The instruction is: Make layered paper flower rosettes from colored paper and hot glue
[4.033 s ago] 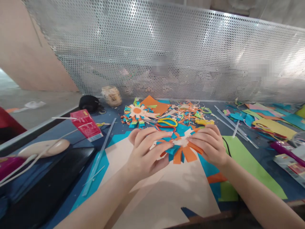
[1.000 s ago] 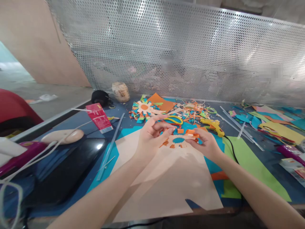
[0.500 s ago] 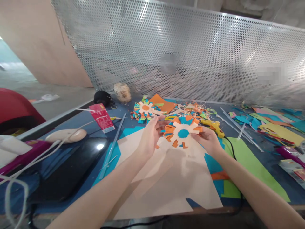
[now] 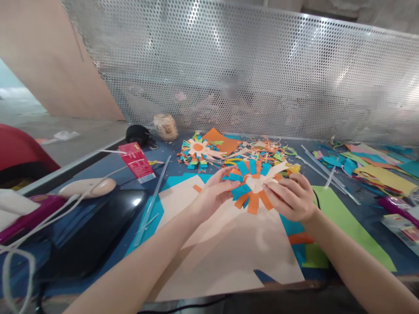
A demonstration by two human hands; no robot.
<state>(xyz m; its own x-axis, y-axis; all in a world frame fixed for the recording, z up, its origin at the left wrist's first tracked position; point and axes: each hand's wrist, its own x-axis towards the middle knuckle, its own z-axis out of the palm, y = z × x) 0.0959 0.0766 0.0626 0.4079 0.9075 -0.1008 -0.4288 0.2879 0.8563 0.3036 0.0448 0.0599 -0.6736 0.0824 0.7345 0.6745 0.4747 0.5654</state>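
A layered paper flower point(image 4: 252, 207) with orange, blue and cream strips is held above a large cream sheet point(image 4: 229, 253). Its left edge is gripped by my left hand point(image 4: 212, 196), thumb over the strips. The fingers of my right hand point(image 4: 293, 196) are pressed together on its right side near the pale centre. Behind my hands on the table lies another paper flower point(image 4: 198, 149) with an orange centre and cream petals. A yellow tool point(image 4: 293, 168) shows partly behind my right hand.
Paper scraps point(image 4: 265, 150) lie along the perforated metal screen point(image 4: 255, 83). To the left are a black tablet-like slab point(image 4: 88, 235), white cables, a beige mouse-shaped object point(image 4: 88, 188) and a red packet point(image 4: 136, 161). Green paper point(image 4: 347, 231) and a purple tool point(image 4: 396, 209) are on the right.
The flower has turned in my hands: its orange and blue strips now face up, where cream petals round a blue centre showed before. My right hand has moved inward over it.
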